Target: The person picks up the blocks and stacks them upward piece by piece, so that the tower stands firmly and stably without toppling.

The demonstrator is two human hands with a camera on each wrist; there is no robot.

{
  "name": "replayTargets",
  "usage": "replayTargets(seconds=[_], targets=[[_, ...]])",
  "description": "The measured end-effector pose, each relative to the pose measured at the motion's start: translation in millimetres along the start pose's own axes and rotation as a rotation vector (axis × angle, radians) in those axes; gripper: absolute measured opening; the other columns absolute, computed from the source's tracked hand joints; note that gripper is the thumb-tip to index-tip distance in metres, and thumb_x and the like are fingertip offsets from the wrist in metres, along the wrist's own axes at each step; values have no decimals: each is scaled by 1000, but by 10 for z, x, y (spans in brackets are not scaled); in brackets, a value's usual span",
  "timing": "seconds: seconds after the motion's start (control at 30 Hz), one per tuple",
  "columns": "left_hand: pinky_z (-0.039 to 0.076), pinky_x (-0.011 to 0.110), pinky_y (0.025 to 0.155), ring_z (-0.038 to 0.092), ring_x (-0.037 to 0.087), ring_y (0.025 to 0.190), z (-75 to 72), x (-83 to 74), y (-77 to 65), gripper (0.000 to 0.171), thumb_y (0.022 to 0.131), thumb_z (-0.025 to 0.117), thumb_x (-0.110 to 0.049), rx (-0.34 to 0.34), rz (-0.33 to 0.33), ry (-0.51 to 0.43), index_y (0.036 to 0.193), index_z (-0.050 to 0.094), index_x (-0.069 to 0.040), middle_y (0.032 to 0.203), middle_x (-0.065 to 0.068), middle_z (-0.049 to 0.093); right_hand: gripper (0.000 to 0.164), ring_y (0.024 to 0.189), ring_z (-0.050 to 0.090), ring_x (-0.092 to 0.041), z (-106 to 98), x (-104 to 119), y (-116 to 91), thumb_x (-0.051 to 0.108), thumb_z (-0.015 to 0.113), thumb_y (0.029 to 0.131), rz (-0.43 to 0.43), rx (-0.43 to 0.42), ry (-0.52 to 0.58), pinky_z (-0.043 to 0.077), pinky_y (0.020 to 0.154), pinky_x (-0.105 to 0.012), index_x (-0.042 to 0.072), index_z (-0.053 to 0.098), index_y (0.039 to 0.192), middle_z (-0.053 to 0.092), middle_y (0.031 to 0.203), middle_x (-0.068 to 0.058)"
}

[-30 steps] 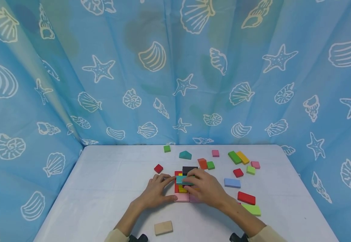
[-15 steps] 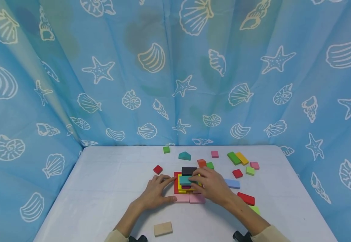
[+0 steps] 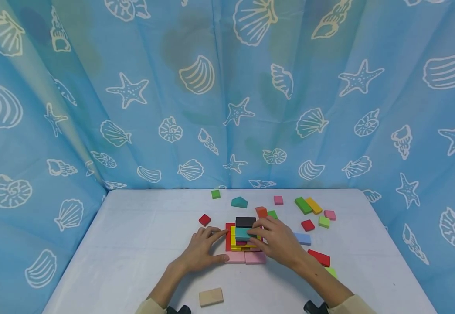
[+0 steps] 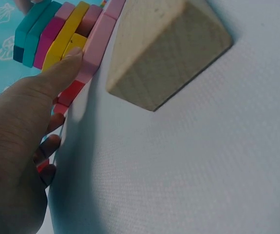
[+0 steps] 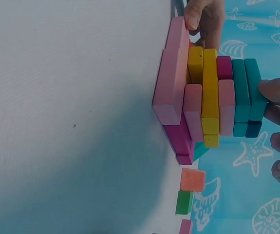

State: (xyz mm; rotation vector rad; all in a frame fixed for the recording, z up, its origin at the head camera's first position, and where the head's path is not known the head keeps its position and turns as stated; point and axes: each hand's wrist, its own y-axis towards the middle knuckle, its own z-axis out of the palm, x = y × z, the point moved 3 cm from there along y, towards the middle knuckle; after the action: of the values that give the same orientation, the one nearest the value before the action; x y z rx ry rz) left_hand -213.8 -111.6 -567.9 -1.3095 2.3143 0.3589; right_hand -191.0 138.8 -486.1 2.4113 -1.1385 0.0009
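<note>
the upper teal block [image 3: 242, 234], atop the stack [image 5: 210, 92] on the surface [image 3: 153, 222], is pinched by the right hand [image 3: 276, 240]; the base is touched by the left hand [image 3: 204, 246], its thumb and forefinger spread apart; lower layers could be dislodged by a sideways push.

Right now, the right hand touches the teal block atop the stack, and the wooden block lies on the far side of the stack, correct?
No: the wooden block lies on the near side of the stack, as the head view shows. The right hand does touch the teal block.
</note>
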Motion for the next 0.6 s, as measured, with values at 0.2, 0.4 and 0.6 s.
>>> replayTargets(seconds=[0.2, 0.4, 0.6], targets=[[39, 47, 101, 38, 23, 134, -1, 0, 0, 83, 81, 70, -66, -6, -2, 9, 153, 42, -35, 144, -1, 48, 33, 106, 61, -13, -1, 0, 3, 33, 88, 78, 2, -4, -4, 56, 91, -36, 22, 79, 108, 67, 104, 6], [39, 48, 102, 38, 25, 134, -14, -14, -4, 82, 82, 70, -65, -9, 5, 7, 153, 43, -33, 144, 1, 48, 31, 106, 60, -13, -13, 8, 7, 32, 87, 79, 7, -1, -1, 55, 91, -36, 23, 80, 108, 67, 104, 7], [40, 48, 100, 39, 25, 133, -15, -20, -5, 82, 82, 71, -64, -14, 13, 5, 153, 44, -32, 144, 2, 49, 31, 106, 60, -13, -8, 1, 1, 32, 87, 79, 6, 8, -3, 55, 92, -36, 23, 79, 108, 66, 104, 7]])
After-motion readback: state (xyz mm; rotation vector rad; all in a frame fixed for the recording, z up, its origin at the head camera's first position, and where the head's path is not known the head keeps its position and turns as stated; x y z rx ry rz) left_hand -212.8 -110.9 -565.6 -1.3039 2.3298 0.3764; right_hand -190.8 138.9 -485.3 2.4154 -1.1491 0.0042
